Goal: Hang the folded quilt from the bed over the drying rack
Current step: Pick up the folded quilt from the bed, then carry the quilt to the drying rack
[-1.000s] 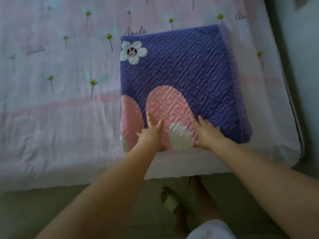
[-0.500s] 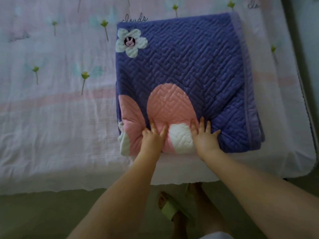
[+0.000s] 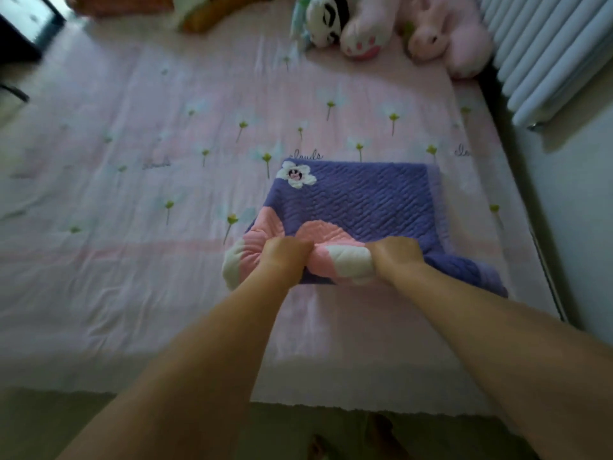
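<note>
The folded quilt [image 3: 361, 200], purple with pink and white patches and a white flower, lies on the right half of the bed [image 3: 132, 227]. Its near edge is bunched and raised off the sheet. My left hand [image 3: 287, 255] is closed on the pink part of that edge. A hand's width to the right, my right hand [image 3: 394, 255] is closed on the white and purple part. The far part of the quilt still rests flat on the pink sheet. No drying rack is in view.
Plush toys [image 3: 391, 24] lie along the head of the bed. A white radiator [image 3: 547, 54] stands on the wall at the right, with a narrow gap beside the mattress. A dark piece of furniture [image 3: 23, 24] is at the far left. My feet [image 3: 348, 439] stand on the floor below the bed's edge.
Both hands went from lying flat with fingers spread on the quilt to closed fists gripping its near edge, which has lifted and bunched. My view has tilted up to show the whole bed.
</note>
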Demonstrator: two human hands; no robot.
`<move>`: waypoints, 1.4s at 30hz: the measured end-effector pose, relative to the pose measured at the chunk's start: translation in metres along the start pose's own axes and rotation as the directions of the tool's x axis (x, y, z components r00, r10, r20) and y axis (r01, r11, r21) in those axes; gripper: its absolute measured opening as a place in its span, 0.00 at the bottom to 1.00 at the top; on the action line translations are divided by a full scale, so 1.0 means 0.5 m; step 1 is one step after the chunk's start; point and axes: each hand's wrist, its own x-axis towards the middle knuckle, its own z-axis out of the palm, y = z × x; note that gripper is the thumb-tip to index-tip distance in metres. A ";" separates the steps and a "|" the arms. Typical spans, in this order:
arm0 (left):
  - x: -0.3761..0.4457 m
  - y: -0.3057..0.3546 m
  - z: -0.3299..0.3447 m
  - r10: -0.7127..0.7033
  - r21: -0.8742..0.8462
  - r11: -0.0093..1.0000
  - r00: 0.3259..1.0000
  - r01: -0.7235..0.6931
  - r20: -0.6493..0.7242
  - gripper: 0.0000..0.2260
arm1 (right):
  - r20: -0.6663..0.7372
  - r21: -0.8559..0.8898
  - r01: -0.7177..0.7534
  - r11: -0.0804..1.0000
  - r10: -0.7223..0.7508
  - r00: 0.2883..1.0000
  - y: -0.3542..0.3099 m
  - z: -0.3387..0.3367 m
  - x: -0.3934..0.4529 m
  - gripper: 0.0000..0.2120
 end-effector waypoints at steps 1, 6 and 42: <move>-0.015 -0.018 -0.042 -0.050 -0.051 0.997 0.998 0.049 -0.024 0.18 | -0.024 -0.015 0.017 1.000 -0.017 1.000 -0.005 -0.052 -0.013 0.17; -0.125 -0.105 -0.246 -0.069 0.056 0.995 0.983 0.080 -0.170 0.16 | -0.173 -0.139 0.115 0.984 -0.139 0.975 -0.040 -0.284 -0.074 0.13; -1.405 -1.330 -0.121 -0.788 -0.112 0.517 0.420 0.849 -0.450 0.15 | -0.510 -0.615 0.669 0.418 -0.857 0.067 -1.647 -0.673 -0.791 0.12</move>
